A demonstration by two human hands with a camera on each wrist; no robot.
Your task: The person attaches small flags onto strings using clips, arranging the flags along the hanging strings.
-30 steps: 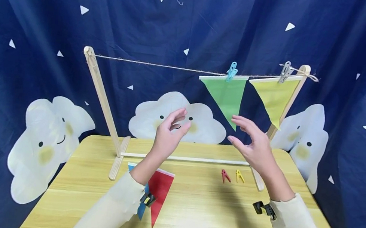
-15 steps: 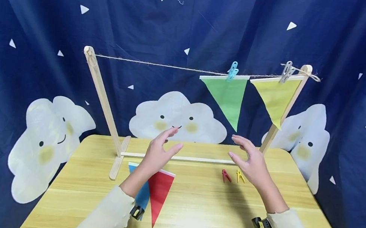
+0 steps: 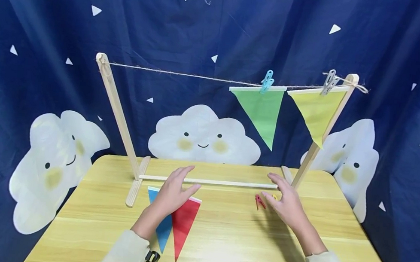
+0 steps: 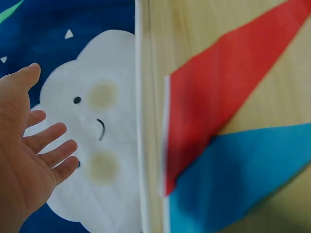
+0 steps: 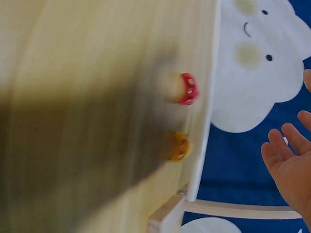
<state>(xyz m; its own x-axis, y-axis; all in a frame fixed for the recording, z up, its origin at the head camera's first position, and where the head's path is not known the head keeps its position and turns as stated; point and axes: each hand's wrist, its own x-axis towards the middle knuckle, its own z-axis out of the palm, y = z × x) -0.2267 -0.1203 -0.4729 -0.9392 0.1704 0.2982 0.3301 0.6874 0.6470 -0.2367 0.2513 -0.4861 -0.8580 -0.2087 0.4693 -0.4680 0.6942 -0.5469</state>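
My left hand (image 3: 174, 192) hovers over the red pennant (image 3: 184, 223) and the blue pennant (image 3: 163, 231), which overlap on the table. Its fingers are spread and relaxed, holding nothing, as the left wrist view also shows. My right hand (image 3: 286, 204), likewise relaxed with nothing in it, is above a red clothespin (image 3: 260, 201) and a yellow clothespin (image 5: 180, 146); it mostly hides the yellow one in the head view. From the string hang a green pennant (image 3: 263, 111) under a blue clothespin (image 3: 267, 82) and a yellow pennant (image 3: 318, 111) under a grey clothespin (image 3: 330, 82).
A wooden frame stands on the table (image 3: 83, 220): a left post (image 3: 120, 116), a right post (image 3: 307, 163) and a low crossbar (image 3: 227, 183). The twine string (image 3: 177, 73) spans the post tops. A dark blue curtain (image 3: 141, 19) with clouds hangs behind.
Both hands have come down from in front of the hanging pennants towards the table, and the left has shifted slightly left. The pennants and clothespins have stayed where they were.
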